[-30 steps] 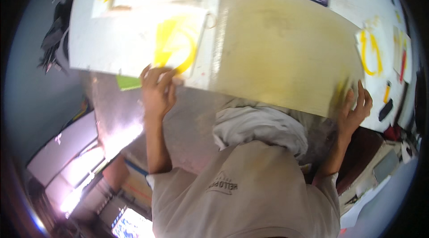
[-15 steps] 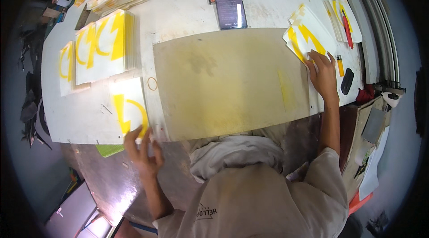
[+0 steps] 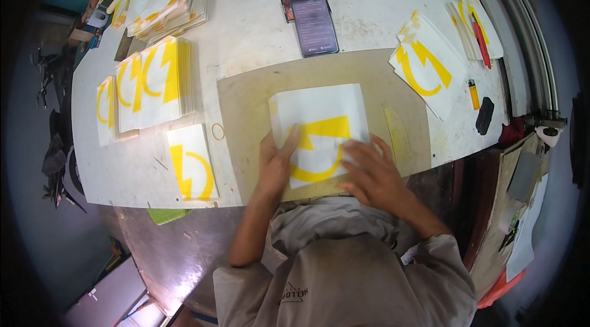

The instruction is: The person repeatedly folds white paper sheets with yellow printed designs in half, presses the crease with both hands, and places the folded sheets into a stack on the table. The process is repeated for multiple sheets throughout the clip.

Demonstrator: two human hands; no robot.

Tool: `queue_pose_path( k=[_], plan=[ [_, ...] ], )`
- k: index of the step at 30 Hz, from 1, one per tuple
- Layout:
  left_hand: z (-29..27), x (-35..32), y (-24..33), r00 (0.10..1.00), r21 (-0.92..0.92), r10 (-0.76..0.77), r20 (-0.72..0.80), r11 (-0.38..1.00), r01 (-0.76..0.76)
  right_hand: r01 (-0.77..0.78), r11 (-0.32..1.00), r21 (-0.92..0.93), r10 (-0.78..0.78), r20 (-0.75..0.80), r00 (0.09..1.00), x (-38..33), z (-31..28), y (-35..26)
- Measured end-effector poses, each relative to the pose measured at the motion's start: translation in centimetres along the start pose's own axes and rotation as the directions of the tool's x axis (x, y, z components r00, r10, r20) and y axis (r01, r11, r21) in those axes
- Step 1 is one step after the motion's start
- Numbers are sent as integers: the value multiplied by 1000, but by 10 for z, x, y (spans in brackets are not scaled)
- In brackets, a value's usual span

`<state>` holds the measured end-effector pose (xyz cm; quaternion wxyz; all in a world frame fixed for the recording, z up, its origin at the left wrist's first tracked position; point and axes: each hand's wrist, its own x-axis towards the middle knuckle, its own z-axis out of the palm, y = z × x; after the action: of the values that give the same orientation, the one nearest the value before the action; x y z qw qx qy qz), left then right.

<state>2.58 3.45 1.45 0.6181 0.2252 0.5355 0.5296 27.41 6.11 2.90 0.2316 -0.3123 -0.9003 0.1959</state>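
White-and-yellow paper (image 3: 322, 102) lies on the mat (image 3: 246, 99), near side of the counter (image 3: 246, 1); left hand (image 3: 274, 164) thumbs its left edge, grip unclear; right hand (image 3: 378, 176) spread, fingers apart. Handling appears unfinished; stacked pieces (image 3: 150, 84) left, loose pieces (image 3: 421, 69) right.

Dark printed lettering stands on the grey shirt (image 3: 369, 271). A yellow sign, a jagged bolt with a curve, marks the white paper (image 3: 319, 102) in the middle and other papers (image 3: 424, 66) around the worktop (image 3: 246, 19); the phone (image 3: 313, 23) shows rows of writing too small to read.
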Motion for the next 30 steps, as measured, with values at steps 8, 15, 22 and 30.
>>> queue_pose_path(
  k=[8, 15, 22, 30],
  plan=[
    [-8, -25, -6, 994, -185, 92, -57, 978, -101, -419, 385, 822, 770, -36, 637, 10, 15, 22],
    [-16, -25, -8, 977, 18, 28, -210, 1000, -24, -439, 365, 821, 707, 62, 704, 8, -8, 20],
    [-30, -20, -16, 989, -8, -47, -143, 999, 47, -408, 273, 871, 635, 156, 757, 1, -21, 32],
    [-20, -12, -13, 928, 93, 322, -188, 946, -309, -585, -37, 810, 448, 536, 715, 14, -5, 34]
  ],
)
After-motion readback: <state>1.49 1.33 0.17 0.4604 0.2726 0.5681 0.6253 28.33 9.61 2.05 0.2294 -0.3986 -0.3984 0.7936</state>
